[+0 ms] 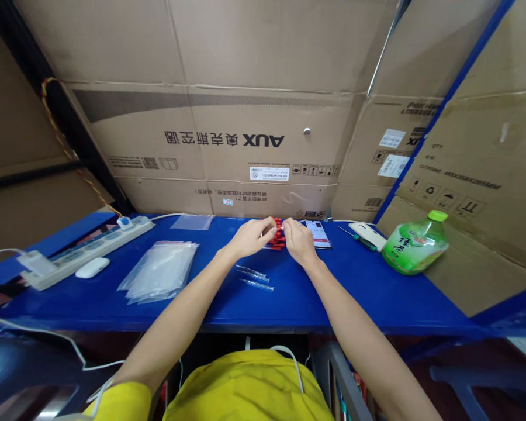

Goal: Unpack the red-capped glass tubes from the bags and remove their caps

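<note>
My left hand (253,236) and my right hand (300,241) are close together near the back of the blue table. Both are closed, with thumb and fingers pinched. Whatever sits between the fingertips is too small to make out. Several small red pieces (279,242) lie in a cluster between and just under the hands, partly hidden by them. Nearer to me, a few thin clear tubes (256,285) lie flat on the table. A phone (318,233) with a lit screen lies just right of my right hand.
Clear plastic bags (163,272) are stacked at left, beside a white earphone case (92,268) and a power strip (94,248). At right are a green screwdriver (364,242), a white device (368,234) and a green bottle (414,244). Cardboard (228,111) walls the back.
</note>
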A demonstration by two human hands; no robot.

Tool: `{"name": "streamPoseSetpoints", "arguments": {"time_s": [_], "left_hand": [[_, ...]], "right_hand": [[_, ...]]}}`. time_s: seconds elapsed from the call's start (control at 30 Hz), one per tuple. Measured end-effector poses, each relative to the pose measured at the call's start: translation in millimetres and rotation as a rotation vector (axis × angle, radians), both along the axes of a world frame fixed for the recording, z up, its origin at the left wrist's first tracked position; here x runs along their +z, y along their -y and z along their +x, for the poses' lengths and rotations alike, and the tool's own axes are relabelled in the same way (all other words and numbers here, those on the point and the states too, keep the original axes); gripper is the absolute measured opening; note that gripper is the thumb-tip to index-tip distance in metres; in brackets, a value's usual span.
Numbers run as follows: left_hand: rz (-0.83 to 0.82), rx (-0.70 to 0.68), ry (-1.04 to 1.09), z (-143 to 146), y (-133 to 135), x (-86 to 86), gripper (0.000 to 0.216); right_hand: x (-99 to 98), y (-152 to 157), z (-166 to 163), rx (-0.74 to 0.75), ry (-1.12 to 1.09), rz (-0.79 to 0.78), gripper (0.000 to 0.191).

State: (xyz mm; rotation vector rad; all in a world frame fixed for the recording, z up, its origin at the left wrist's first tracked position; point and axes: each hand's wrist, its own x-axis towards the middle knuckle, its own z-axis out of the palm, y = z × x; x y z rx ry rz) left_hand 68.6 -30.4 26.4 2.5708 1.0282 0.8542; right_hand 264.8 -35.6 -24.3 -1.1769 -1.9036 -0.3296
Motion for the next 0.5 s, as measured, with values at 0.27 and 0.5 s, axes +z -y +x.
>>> {"name": "streamPoseSetpoints", "arguments": {"time_s": [0.27, 0.5], "left_hand": [[0.038, -0.025, -0.062, 14, -3, -22.2, 0.024], [0.104, 0.081, -0.156, 17, 9, -15.4, 0.028]], "right_hand": [[2.2, 5, -12, -0.202, 0.214, 0.064, 0.037], [5.0, 8, -12, -0.3, 0.229, 0.083, 0.041]]}}
